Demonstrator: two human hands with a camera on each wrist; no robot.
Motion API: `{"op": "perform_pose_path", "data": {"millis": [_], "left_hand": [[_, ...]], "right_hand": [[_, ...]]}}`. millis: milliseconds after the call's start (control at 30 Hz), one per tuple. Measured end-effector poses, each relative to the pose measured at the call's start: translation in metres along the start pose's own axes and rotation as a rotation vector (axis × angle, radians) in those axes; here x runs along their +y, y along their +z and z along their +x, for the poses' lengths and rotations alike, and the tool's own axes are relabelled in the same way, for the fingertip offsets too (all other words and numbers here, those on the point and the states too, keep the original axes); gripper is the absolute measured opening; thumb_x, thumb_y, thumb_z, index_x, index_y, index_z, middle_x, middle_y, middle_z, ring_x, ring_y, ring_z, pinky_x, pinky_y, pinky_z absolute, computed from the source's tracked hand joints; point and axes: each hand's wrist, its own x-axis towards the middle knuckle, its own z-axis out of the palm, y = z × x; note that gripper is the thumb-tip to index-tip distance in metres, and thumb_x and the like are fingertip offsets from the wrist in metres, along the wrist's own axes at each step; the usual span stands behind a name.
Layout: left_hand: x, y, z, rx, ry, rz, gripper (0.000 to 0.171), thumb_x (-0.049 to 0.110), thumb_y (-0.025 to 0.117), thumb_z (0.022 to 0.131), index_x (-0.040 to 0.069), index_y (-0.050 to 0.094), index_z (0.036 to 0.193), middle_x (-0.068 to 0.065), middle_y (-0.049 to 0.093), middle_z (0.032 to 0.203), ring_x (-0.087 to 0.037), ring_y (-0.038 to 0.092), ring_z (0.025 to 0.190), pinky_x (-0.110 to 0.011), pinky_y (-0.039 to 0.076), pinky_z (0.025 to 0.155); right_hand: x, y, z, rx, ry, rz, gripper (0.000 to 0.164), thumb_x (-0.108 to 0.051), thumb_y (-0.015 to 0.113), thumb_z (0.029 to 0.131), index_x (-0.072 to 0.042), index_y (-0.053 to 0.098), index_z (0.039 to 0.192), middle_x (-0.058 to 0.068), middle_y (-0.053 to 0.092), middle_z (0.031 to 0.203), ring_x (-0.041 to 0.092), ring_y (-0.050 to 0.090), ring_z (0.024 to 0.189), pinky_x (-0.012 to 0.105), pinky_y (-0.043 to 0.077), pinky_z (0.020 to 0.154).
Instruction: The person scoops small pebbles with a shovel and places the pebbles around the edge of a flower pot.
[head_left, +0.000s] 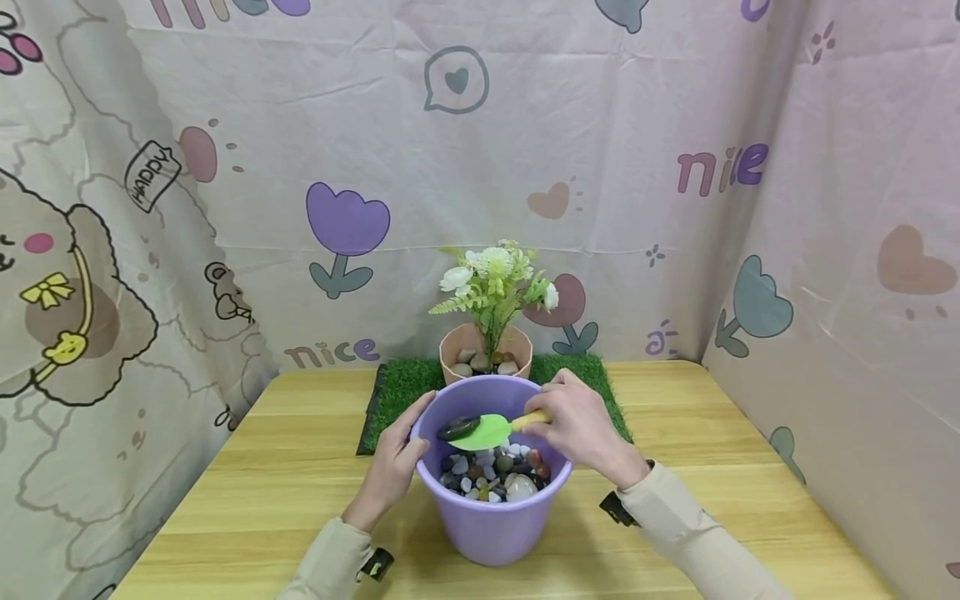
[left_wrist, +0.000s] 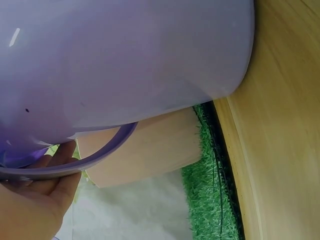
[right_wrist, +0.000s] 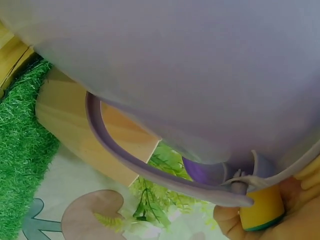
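A purple plastic bucket (head_left: 495, 529) stands on the table with mixed pebbles (head_left: 491, 477) inside, dark, white and reddish. My left hand (head_left: 396, 457) grips its left rim, the thumb at the inner side. In the left wrist view, the fingers of that hand (left_wrist: 40, 207) reach around the bucket's purple carrying handle (left_wrist: 107, 147). My right hand (head_left: 577, 417) holds a small trowel by its yellow handle (right_wrist: 262, 207) at the right rim. The trowel's green blade (head_left: 489, 432) is over the pebbles, bearing a dark, smooth stone (head_left: 459, 428) near its tip.
Behind the bucket, a peach flowerpot (head_left: 453, 343) with stones and white artificial flowers (head_left: 495, 265) stands on a green turf mat (head_left: 393, 408). The wooden table (head_left: 270, 483) runs back to a printed cloth (head_left: 420, 167), which also hangs along both sides.
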Motion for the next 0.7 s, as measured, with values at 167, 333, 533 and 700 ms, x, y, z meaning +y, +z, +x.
{"op": "perform_pose_path", "data": {"millis": [167, 333, 533, 700], "left_hand": [[-0.0001, 0.0009, 0.0009, 0.006, 0.011, 0.002, 0.067, -0.004, 0.046, 0.082, 0.011, 0.044, 0.148, -0.015, 0.051, 0.145, -0.031, 0.055, 0.126, -0.026, 0.050, 0.093], [0.0008, 0.0007, 0.0009, 0.010, 0.002, 0.010, 0.067, -0.003, 0.046, 0.082, 0.013, 0.044, 0.148, -0.014, 0.051, 0.145, -0.030, 0.055, 0.126, -0.027, 0.051, 0.093], [0.0003, 0.0005, -0.0003, 0.006, -0.013, 0.006, 0.067, -0.003, 0.046, 0.083, 0.013, 0.044, 0.148, -0.014, 0.050, 0.146, -0.030, 0.054, 0.126, -0.030, 0.052, 0.092], [0.0001, 0.0011, -0.0006, 0.011, -0.015, 0.005, 0.067, -0.003, 0.046, 0.083, 0.013, 0.044, 0.148, -0.014, 0.050, 0.146, -0.030, 0.053, 0.127, -0.028, 0.051, 0.093]], "right_hand": [[0.0020, -0.0013, -0.0029, 0.032, 0.022, 0.052, 0.020, -0.036, 0.081, 0.076, -0.022, 0.080, 0.091, -0.011, 0.073, 0.088, 0.008, 0.048, 0.086, 0.027, 0.044, 0.072], [0.0017, -0.0012, -0.0037, 0.051, 0.033, 0.058, 0.022, -0.036, 0.080, 0.076, -0.022, 0.080, 0.092, -0.009, 0.073, 0.087, 0.009, 0.047, 0.084, 0.026, 0.042, 0.070], [0.0012, -0.0007, -0.0040, 0.045, 0.016, 0.029, 0.019, -0.034, 0.080, 0.078, -0.023, 0.080, 0.094, -0.008, 0.071, 0.088, 0.010, 0.046, 0.082, 0.026, 0.042, 0.068], [0.0020, 0.0000, -0.0049, 0.049, 0.038, 0.041, 0.018, -0.033, 0.081, 0.077, -0.025, 0.080, 0.093, -0.009, 0.072, 0.089, 0.009, 0.047, 0.083, 0.025, 0.042, 0.067]]}}
